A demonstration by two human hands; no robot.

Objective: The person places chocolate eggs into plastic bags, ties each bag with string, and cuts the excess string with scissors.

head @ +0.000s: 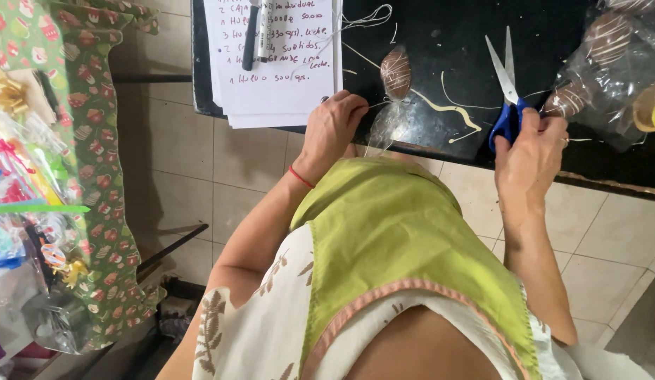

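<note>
Your left hand (332, 127) pinches the string just left of the wrapped chocolate egg (396, 74); your right hand (528, 151) grips blue scissors (507, 91), blades pointing far.

wrapped chocolate eggs: 3 (396, 72) | scissors: 1 (507, 91) | pens: 2 (263, 32) | paper stacks: 1 (278, 84)

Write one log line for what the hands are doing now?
left hand: pinching string at wrapped egg | right hand: holding scissors, blades open | surface: black table

Soft, even daylight, glare on the black table (440, 42), edges bowed by the lens, perhaps slightly soft.
</note>
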